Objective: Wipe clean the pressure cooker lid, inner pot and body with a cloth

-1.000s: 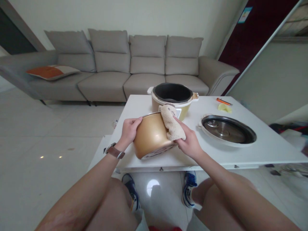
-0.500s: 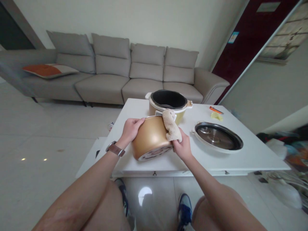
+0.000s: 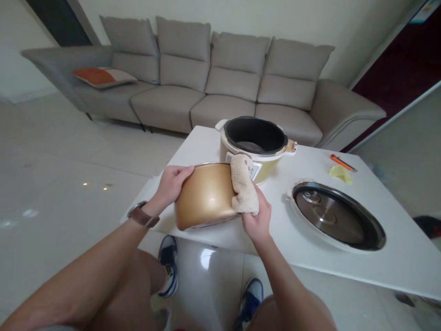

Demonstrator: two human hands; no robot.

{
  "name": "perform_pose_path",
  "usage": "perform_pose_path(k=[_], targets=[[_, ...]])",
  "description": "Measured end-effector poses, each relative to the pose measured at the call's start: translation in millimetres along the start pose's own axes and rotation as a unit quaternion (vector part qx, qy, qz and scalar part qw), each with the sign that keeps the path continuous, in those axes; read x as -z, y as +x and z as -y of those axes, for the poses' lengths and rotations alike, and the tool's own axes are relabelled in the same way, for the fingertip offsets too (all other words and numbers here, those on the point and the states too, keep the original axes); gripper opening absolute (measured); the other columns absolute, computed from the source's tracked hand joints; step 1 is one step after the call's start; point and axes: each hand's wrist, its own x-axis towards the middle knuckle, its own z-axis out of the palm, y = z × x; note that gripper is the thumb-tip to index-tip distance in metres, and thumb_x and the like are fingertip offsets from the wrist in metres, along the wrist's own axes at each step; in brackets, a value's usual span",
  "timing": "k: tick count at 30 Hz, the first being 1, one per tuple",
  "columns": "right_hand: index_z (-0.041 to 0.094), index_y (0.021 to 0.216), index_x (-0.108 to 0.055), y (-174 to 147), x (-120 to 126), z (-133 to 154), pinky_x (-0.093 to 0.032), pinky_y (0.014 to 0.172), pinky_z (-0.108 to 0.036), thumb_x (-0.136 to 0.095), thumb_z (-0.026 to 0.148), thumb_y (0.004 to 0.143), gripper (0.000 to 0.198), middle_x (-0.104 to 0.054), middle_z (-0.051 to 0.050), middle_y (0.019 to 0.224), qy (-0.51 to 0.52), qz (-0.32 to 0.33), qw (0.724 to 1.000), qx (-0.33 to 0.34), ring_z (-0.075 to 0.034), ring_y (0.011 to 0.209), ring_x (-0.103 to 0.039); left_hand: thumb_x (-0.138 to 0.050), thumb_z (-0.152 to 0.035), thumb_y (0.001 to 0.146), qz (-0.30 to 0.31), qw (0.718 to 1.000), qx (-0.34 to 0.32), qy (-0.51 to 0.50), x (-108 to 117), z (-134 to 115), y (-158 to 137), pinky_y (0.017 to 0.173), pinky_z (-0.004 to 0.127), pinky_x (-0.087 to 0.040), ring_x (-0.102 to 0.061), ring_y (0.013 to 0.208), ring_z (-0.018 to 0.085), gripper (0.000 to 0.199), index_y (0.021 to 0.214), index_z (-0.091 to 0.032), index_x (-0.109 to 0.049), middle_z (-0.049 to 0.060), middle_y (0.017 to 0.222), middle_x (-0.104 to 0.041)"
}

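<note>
"Hands?"
"Left hand [image 3: 173, 186] closed on the gold inner pot [image 3: 206, 197] by its rim; right hand [image 3: 257, 215] clasping a beige cloth [image 3: 244, 186] against its side."
"Position?"
"Tilted, at the table's [image 3: 289, 239] near edge, before the cooker body [image 3: 274, 169]."

Head-worn camera, one, wide view: it looked forward and down from above the shoes [image 3: 168, 264], its level tilted so that the sofa [image 3: 222, 109] sloped down rightward. The hands [image 3: 171, 185] stood near, at mid-frame; the worktop [image 3: 278, 215] spread under and beyond them, and the sofa closed the far side.
</note>
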Motion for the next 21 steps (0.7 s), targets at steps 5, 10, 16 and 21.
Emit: perform_pose_path(k=[5, 10, 16, 21], targets=[[0.022, 0.152, -0.050, 2, -1, 9, -0.043, 0.119, -0.053, -0.055, 0.022, 0.087, 0.065, -0.056, -0.010, 0.153, 0.018, 0.013, 1.000, 0.013, -0.031, 0.141, -0.054, -0.063, -0.051, 0.079, -0.025, 1.000, -0.012, -0.010, 3, 6, -2, 0.048, 0.028, -0.016, -0.027, 0.047, 0.009, 0.053, 0.043, -0.020, -0.039, -0.003, 0.047, -0.030], [0.019, 0.150, -0.053, 0, -3, 16, -0.041, 0.120, -0.050, -0.057, 0.020, 0.085, 0.065, -0.056, -0.012, 0.153, 0.034, 0.003, 0.999, 0.009, -0.030, 0.141, -0.054, -0.064, -0.052, 0.078, -0.036, 0.999, -0.021, -0.025, 5, 12, -6, 0.048, 0.028, -0.014, -0.025, 0.047, 0.008, 0.053, 0.045, -0.021, -0.037, -0.004, 0.048, -0.029], [0.016, 0.138, -0.063, -9, -9, 17, -0.050, 0.108, -0.048, -0.060, 0.028, 0.087, 0.052, -0.072, -0.013, 0.130, 0.067, -0.038, 0.995, -0.064, -0.030, 0.122, -0.066, -0.065, -0.054, 0.078, -0.041, 0.998, -0.032, -0.047, 7, 16, -9, 0.048, 0.027, -0.015, -0.026, 0.047, 0.008, 0.054, 0.045, -0.020, -0.038, -0.005, 0.047, -0.029], [0.015, 0.118, -0.074, -12, -8, 13, -0.054, 0.093, -0.039, -0.061, 0.035, 0.088, 0.039, -0.078, -0.010, 0.110, 0.117, -0.080, 0.981, -0.136, -0.027, 0.102, -0.070, -0.068, -0.054, 0.076, -0.052, 0.996, -0.033, -0.060, 6, 20, -10, 0.047, 0.027, -0.015, -0.026, 0.047, 0.008, 0.054, 0.045, -0.020, -0.040, -0.005, 0.047, -0.030]])
